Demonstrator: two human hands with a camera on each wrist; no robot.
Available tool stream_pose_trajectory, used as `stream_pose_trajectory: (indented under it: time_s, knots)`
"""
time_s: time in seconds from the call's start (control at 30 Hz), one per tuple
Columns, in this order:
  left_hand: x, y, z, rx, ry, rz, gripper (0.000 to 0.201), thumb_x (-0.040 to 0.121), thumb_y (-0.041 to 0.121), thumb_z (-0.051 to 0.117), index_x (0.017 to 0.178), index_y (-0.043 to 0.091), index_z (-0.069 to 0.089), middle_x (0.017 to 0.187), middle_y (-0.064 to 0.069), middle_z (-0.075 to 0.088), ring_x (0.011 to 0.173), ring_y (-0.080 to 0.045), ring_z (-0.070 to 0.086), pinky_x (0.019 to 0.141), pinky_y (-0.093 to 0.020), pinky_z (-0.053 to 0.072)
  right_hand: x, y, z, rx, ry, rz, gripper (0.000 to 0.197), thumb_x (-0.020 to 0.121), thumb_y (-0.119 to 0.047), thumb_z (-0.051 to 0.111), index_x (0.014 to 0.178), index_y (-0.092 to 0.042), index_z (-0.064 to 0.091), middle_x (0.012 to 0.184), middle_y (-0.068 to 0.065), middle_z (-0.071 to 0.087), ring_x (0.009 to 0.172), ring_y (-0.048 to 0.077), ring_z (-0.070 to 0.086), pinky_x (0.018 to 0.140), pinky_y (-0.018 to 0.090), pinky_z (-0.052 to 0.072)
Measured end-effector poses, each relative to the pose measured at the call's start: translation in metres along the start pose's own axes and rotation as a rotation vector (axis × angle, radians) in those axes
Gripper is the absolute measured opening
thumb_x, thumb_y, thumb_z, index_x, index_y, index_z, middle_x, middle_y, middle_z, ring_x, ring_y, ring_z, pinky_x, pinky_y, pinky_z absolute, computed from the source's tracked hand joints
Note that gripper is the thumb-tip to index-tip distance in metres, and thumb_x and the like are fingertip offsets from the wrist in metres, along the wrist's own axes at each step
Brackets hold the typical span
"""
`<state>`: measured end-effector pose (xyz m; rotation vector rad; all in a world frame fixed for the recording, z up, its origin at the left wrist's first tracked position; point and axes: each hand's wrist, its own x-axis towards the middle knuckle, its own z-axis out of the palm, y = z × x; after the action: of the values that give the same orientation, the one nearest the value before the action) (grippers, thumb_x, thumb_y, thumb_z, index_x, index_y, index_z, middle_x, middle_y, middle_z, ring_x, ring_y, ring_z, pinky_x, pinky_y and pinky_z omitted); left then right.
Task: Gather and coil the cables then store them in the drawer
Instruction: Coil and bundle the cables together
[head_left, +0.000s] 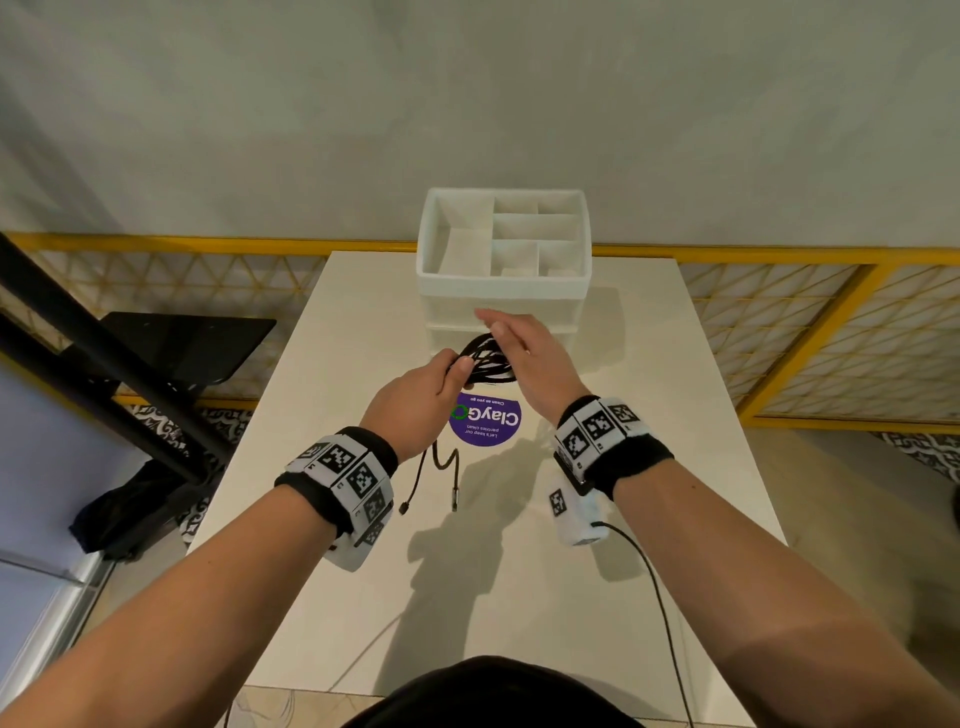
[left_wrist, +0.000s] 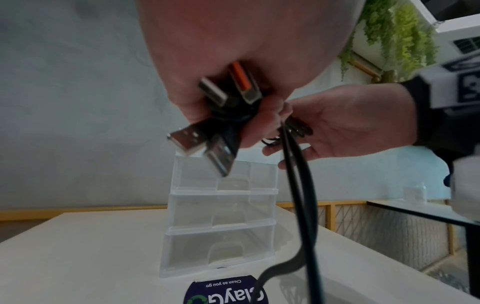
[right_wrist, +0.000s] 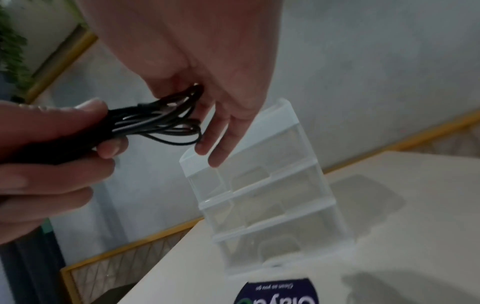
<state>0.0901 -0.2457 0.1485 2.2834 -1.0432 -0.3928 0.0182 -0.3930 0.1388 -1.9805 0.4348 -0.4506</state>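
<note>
A bundle of black cables (head_left: 487, 358) hangs above the table in front of the clear plastic drawer unit (head_left: 504, 291). My left hand (head_left: 423, 397) grips the bundle at one end, with several USB plugs (left_wrist: 207, 144) sticking out below its fingers. Two loose cable ends (head_left: 447, 475) dangle down to the table. My right hand (head_left: 519, 348) has straight fingers, and the bundle's loops (right_wrist: 166, 121) lie against its palm. All three drawers (left_wrist: 221, 224) look shut. The unit's top tray (head_left: 457, 260) has dividers.
A round purple sticker (head_left: 485, 418) lies on the white table (head_left: 649, 415) under my hands. A thin wire (head_left: 660, 597) runs from my right wrist camera. A black stand (head_left: 182, 348) is left of the table. Yellow-framed lattice panels (head_left: 810, 332) line the wall.
</note>
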Motion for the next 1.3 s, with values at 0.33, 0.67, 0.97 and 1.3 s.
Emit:
stream_pose_trajectory:
  time_s: [0.33,0.67,0.97,1.3]
  knots:
    - [-0.001,-0.007,0.001,0.187,-0.075,0.050,0.036,0.098,0.050,0.022,0.101,0.027,0.049,0.065,0.006,0.054,0.070,-0.026,0.058,0.057,-0.034,0.036,-0.001,-0.011,-0.009,-0.567,-0.434,-0.046,0.077,0.061,-0.037,0.077,0.130,-0.034,0.044,0.122,-0.005,0.052,0.108,0.015,0.050,0.085,0.033,0.049]
    - [0.003,-0.005,-0.012,0.007,-0.318,0.011,0.049,0.096,0.053,0.032,0.089,0.010,0.053,0.065,0.001,0.053,0.058,-0.019,0.047,0.059,-0.036,0.042,-0.001,-0.014,-0.009,-0.822,-0.465,-0.140,0.017,0.084,-0.036,0.059,0.079,-0.024,0.047,0.063,-0.010,0.044,0.067,0.020,0.050,0.050,0.024,0.031]
    - [0.015,0.001,-0.020,-0.163,-0.282,0.018,0.039,0.099,0.043,0.032,0.090,0.012,0.054,0.068,0.004,0.061,0.063,-0.012,0.056,0.065,-0.025,0.040,0.010,-0.039,-0.014,-0.947,-0.382,-0.186,0.021,0.088,-0.037,0.055,0.092,-0.016,0.056,0.077,-0.002,0.053,0.072,0.022,0.052,0.060,0.029,0.037]
    - [0.022,0.000,-0.027,-0.486,-0.031,-0.081,0.029,0.100,0.039,0.035,0.089,0.016,0.049,0.068,0.004,0.037,0.052,-0.011,0.037,0.062,-0.028,0.046,0.012,-0.019,-0.007,-0.170,-0.139,0.151,0.097,0.068,-0.014,0.076,0.146,-0.026,0.018,0.130,0.003,0.045,0.103,0.018,0.054,0.091,0.033,0.050]
